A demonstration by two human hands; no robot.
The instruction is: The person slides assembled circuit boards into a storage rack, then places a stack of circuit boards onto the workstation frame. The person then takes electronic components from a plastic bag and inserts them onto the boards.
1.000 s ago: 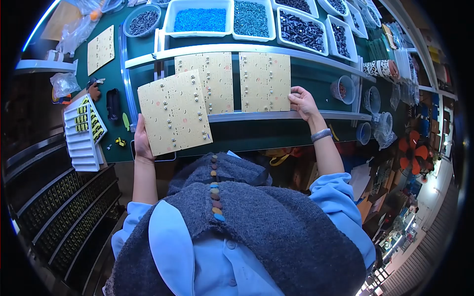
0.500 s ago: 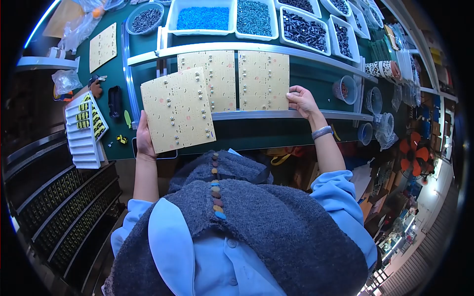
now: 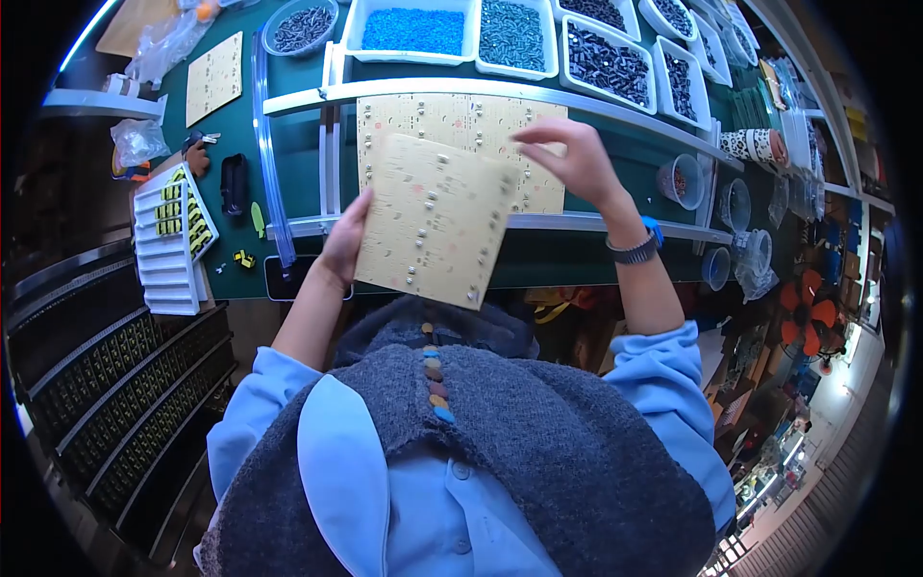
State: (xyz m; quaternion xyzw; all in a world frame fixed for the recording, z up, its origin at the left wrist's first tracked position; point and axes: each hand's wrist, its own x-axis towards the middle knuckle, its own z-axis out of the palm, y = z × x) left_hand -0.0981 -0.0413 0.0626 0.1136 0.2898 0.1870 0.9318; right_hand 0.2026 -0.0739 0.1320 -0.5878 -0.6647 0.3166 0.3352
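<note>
My left hand (image 3: 346, 242) grips a pale perforated board (image 3: 437, 226) by its left edge, holding it tilted above the near edge of the green workbench (image 3: 298, 159). Small silvery parts dot the board in rows; its upper right part is blurred. My right hand (image 3: 580, 165) is raised just beside that board's upper right corner, thumb and forefinger bent toward each other; I cannot tell whether they meet or pinch anything.

Behind the board I hold, two similar boards, a left one (image 3: 385, 117) and a right one (image 3: 540, 188), lie side by side between a far metal rail (image 3: 404, 93) and a near metal rail (image 3: 596, 224), partly hidden from me. Along the workbench's far edge stand a white bin of blue pieces (image 3: 413, 34), a bin of teal pieces (image 3: 512, 37) and a bin of dark pieces (image 3: 608, 62). Another board (image 3: 213, 79) lies toward the far left corner, and a white ribbed tray (image 3: 165, 264) sits at the near left corner.
</note>
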